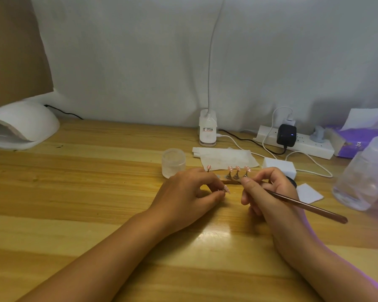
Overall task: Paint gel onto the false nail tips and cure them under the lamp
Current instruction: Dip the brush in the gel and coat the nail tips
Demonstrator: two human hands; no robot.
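Here, the left hand point(188, 192) pinches one pink tip point(227, 189) mid-table point(96, 192), and the right hand point(271, 190) grips a brush point(303, 204). Four other tips point(237, 168) stand just beyond the fingers. The lamp point(24, 125) sits far left.

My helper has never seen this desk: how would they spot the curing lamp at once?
Follow the light wooden table to its far left end, below the brown cardboard sheet. There sits the white domed plastic curing lamp, black cable behind it. Unlike the slim white gooseneck clip lamp mid-table, it is a low, wide shell with an open front.
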